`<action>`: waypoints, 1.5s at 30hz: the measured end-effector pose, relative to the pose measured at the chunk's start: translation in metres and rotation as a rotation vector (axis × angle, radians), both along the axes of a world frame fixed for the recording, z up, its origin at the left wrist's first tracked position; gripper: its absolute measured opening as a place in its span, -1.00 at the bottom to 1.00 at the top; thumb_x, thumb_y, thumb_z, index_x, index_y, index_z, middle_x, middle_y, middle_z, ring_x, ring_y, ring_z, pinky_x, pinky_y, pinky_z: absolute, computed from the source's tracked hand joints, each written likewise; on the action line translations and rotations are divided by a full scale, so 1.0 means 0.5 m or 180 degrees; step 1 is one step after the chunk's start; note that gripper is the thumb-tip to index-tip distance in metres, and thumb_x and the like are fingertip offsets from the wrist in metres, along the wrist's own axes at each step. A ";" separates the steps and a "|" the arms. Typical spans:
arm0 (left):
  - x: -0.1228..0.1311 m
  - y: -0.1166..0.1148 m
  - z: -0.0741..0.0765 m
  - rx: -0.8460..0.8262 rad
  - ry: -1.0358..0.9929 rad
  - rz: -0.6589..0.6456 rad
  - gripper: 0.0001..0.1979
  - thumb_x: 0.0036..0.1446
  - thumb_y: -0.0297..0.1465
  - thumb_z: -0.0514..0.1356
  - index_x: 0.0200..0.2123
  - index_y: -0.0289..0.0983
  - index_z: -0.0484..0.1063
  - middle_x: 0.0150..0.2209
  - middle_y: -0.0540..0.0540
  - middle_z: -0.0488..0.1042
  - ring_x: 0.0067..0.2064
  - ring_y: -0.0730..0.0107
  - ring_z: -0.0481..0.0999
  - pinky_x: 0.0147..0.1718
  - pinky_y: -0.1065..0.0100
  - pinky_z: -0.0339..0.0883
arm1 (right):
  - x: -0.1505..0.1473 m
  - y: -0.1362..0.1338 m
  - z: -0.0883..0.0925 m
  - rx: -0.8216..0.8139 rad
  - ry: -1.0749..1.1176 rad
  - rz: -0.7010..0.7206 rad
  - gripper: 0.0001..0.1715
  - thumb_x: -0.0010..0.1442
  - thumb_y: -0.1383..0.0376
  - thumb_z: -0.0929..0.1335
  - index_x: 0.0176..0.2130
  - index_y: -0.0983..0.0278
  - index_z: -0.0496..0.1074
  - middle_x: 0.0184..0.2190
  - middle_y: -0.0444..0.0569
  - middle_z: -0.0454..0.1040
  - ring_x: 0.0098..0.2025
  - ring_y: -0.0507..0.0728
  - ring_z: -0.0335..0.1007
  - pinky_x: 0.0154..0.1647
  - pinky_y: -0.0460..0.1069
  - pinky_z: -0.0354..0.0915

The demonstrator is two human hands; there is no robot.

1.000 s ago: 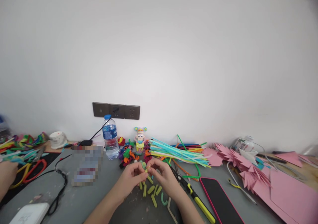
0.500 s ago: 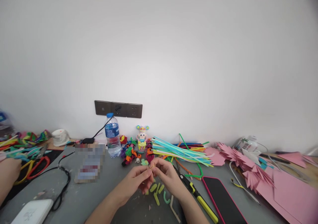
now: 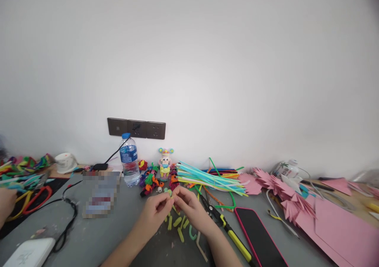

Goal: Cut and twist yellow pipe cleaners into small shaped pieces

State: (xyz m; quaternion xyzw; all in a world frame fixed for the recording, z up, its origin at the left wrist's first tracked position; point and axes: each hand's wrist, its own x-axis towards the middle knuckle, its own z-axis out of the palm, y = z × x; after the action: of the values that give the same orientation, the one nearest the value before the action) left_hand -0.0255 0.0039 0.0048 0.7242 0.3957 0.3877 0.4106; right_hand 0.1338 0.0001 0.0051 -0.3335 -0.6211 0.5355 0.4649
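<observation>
My left hand [image 3: 156,208] and my right hand [image 3: 191,208] meet over the desk, fingertips pinched together. A tiny yellowish piece, perhaps pipe cleaner, shows between them; most of it is hidden by the fingers. Just below lie several short yellow-green fuzzy pieces [image 3: 181,234], with a curved mint-green piece [image 3: 191,233] and a bent beige strip [image 3: 201,248] by my right wrist. Behind my fingertips are a pale green bit [image 3: 167,192] and a small white bead [image 3: 160,189]. Yellow-handled pliers [image 3: 225,227] rest to the right of my right hand.
A bundle of pipe cleaners [image 3: 210,180] and a toy figure [image 3: 164,164] stand at the back near a water bottle [image 3: 129,162]. On the right are a phone [image 3: 260,235] and pink paper [image 3: 340,227]. Another person's hand [image 3: 7,204] is at far left, by scissors [image 3: 37,200].
The view has turned slightly right, so everything sits a little further left. My hands stay pinched together, with small finger shifts. The other person's hand shows less at the left edge.
</observation>
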 end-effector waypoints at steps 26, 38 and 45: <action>-0.006 -0.024 0.008 0.0577 0.0465 -0.0168 -0.58 0.22 -0.14 0.04 -0.56 -0.23 0.45 -0.66 0.01 0.27 -0.57 0.39 0.25 -0.53 0.38 -0.01 | 0.016 0.007 -0.024 -0.0710 0.0453 0.0571 -0.52 -0.10 -0.01 0.52 -0.44 0.30 0.38 -0.59 -0.23 0.35 -0.59 -0.09 0.20 -0.51 -0.16 0.18; 0.001 -0.001 0.001 0.0725 0.0267 0.0273 -0.68 0.22 -0.21 0.04 -0.53 -0.21 0.33 -0.58 0.03 0.25 -0.54 0.40 0.23 -0.49 0.42 -0.01 | 0.004 0.007 -0.023 0.0158 0.0254 -0.0036 -0.60 0.20 -0.01 0.34 -0.36 0.29 0.30 -0.57 -0.26 0.16 -0.54 -0.05 0.05 -0.51 -0.13 0.03; -0.006 -0.010 0.010 0.0830 0.0308 0.0284 -0.73 0.20 -0.28 0.07 -0.53 -0.19 0.35 -0.57 0.01 0.27 -0.51 0.35 0.24 -0.45 0.40 0.01 | 0.002 0.010 -0.026 0.0088 0.0064 -0.0043 -0.55 0.18 -0.07 0.32 -0.37 0.26 0.28 -0.61 -0.27 0.15 -0.59 -0.03 0.05 -0.54 -0.12 0.05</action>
State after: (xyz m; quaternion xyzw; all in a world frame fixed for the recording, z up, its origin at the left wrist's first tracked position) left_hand -0.0284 -0.0009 0.0096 0.7709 0.3931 0.4183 0.2759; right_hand 0.1349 0.0049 -0.0077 -0.3258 -0.6215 0.5271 0.4793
